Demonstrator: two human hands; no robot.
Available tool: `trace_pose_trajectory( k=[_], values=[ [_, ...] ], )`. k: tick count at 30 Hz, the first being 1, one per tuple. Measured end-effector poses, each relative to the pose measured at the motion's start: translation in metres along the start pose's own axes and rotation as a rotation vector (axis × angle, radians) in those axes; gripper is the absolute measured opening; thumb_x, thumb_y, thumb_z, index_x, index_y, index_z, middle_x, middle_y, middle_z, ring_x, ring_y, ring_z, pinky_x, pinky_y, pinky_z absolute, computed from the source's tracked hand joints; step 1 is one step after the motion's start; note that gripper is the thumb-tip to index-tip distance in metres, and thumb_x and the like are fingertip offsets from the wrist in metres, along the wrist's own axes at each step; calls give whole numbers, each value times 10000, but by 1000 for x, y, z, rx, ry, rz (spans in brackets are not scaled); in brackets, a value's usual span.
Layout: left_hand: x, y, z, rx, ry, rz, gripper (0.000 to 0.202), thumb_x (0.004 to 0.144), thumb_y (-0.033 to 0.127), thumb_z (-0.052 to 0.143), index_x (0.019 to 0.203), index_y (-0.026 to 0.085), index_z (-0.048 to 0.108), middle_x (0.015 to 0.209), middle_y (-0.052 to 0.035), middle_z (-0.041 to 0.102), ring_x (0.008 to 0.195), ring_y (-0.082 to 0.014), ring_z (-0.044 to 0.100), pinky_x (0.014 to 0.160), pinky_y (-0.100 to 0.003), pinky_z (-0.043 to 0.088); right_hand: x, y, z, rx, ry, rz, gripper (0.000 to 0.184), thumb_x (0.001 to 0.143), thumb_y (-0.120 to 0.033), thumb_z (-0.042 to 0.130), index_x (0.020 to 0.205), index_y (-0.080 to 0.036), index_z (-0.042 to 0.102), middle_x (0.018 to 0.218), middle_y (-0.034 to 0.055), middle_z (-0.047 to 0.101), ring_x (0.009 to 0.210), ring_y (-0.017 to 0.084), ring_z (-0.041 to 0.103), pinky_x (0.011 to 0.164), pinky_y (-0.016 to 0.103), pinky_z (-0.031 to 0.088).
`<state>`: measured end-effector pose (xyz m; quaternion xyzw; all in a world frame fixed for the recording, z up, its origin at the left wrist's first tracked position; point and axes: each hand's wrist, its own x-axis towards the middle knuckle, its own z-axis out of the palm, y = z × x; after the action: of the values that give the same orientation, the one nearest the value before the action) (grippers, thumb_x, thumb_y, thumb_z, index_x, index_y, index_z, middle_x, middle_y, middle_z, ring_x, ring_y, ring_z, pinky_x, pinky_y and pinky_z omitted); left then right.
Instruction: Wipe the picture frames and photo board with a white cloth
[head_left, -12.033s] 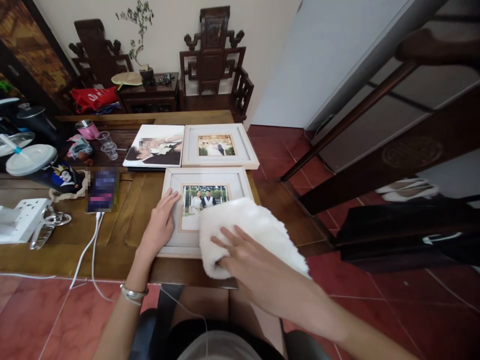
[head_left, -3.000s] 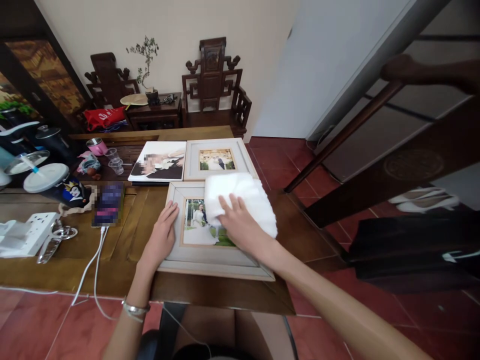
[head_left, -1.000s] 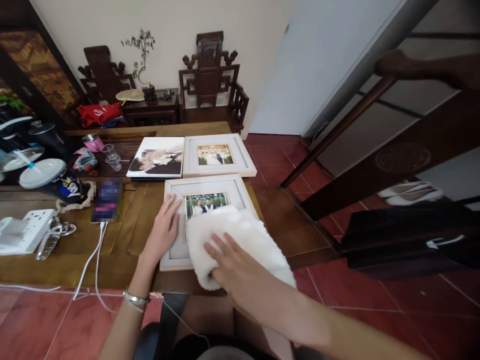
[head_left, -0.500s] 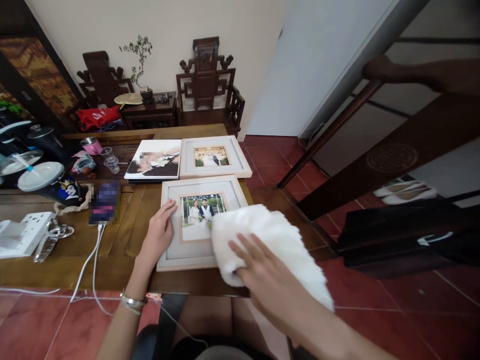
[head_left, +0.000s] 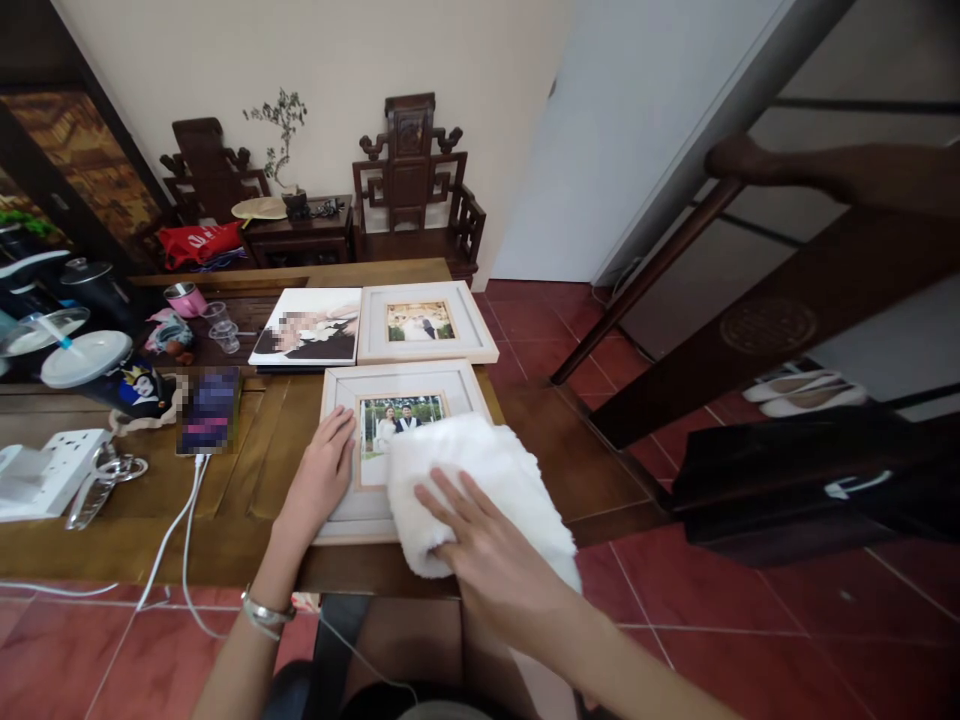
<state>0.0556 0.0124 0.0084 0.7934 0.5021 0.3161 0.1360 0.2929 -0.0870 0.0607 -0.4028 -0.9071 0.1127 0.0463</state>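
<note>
A light wooden picture frame (head_left: pixel 341 510) with a grey mat and a photo of two people lies flat on the wooden table, close to its front edge. Across the frame's left border rest the outstretched fingers of my left hand (head_left: pixel 324 468); its thumb is hidden. My right hand (head_left: pixel 480 545) presses a fluffy white cloth (head_left: pixel 510 475) onto the frame's lower right, fingers spread over the top and part of the cloth bunched under the palm. The cloth covers the lower right of the photo and the frame's corner there.
Behind lie a second frame (head_left: pixel 480 335) and a white photo panel (head_left: pixel 281 345). To the left are a charging phone (head_left: pixel 210 410), a lidded cup (head_left: pixel 90 365), a power strip (head_left: pixel 56 470) and a clear hair clip (head_left: pixel 101 485). A wooden chair (head_left: pixel 675 330) stands at right.
My right hand has slid the white cloth leftward over the frame, covering more of the photo. My left hand stays on the frame's left border. The view has tilted slightly.
</note>
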Motion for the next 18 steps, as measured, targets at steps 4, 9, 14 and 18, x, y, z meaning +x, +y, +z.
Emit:
trace_pose_trajectory(
  k=[4, 9, 14, 18],
  values=[
    [0, -3, 0, 3, 7, 34, 377, 971, 271, 410, 1274, 137, 590, 1362, -157, 568, 1363, -258, 435, 1139, -499, 360, -3, 27, -11, 104, 147, 42, 587, 573, 80, 396, 1007, -160, 710, 1541, 89, 339, 1442, 235, 219, 1144, 456, 327],
    [0, -1, 1, 7, 24, 41, 364, 971, 286, 420, 1258, 155, 601, 1347, -152, 578, 1355, -269, 441, 1121, -524, 379, 32, 67, -42, -141, 450, 206, 488, 682, 88, 410, 954, -175, 719, 1557, 65, 302, 1457, 313, 128, 1124, 623, 281],
    [2, -3, 2, 13, 53, 88, 343, 968, 262, 409, 1207, 167, 636, 1303, -150, 601, 1330, -282, 470, 1098, -527, 412, 125, 63, -41, -350, 300, 4, 398, 811, 38, 502, 1027, -210, 727, 1499, 47, 418, 1438, 309, 225, 1157, 601, 205],
    [3, -5, 2, 12, 26, 104, 337, 969, 246, 401, 1178, 171, 654, 1277, -150, 614, 1339, -286, 457, 1096, -533, 414, 167, 51, -24, -322, 133, -83, 321, 890, -34, 496, 1092, -169, 706, 1453, 80, 482, 1417, 288, 297, 1164, 541, 216]
  ],
)
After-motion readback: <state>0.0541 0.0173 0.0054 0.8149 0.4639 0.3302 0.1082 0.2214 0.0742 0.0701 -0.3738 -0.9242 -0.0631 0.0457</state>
